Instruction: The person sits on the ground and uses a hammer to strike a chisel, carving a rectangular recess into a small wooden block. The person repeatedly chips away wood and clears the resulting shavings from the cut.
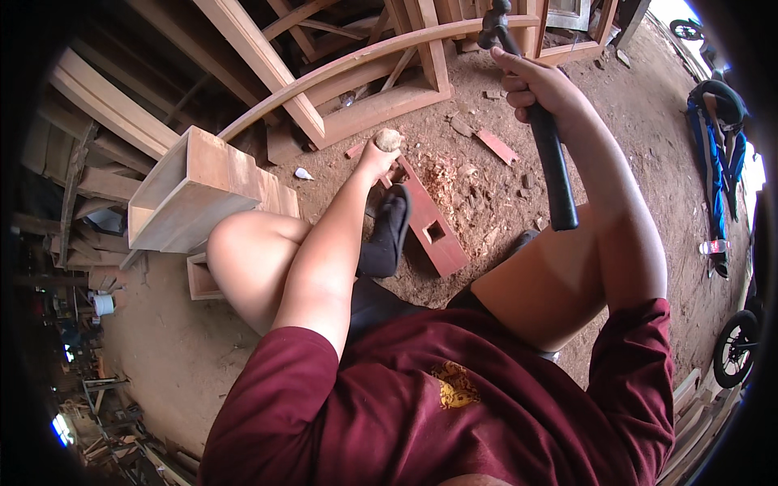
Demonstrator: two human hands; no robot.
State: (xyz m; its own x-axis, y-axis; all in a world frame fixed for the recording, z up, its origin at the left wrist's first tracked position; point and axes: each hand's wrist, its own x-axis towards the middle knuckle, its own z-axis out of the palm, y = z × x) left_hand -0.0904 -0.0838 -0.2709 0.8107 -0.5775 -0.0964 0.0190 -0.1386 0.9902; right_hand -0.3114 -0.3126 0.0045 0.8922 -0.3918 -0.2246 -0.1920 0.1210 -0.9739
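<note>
My right hand (536,87) is raised and wrapped round a hammer (554,166) with a dark head and a long black handle. Lower down, my left hand (377,159) grips a chisel (388,140); the round wooden butt of its handle points up, and the blade is hidden. Beneath it lies a reddish wood block (444,249) on the ground. One square hole is cut through its near part, and a second opening shows close to my left hand. My foot in a dark shoe (389,231) rests against the block's left side. Wood shavings (442,178) are heaped along its right.
At my left stands a pale wooden box-like piece (207,190). Wooden frames (381,101) and a curved rail (356,61) lean beyond the block. A loose reddish offcut (496,147) lies on the dirt floor. Another person (717,130) bends over at far right, near a wheel (736,348).
</note>
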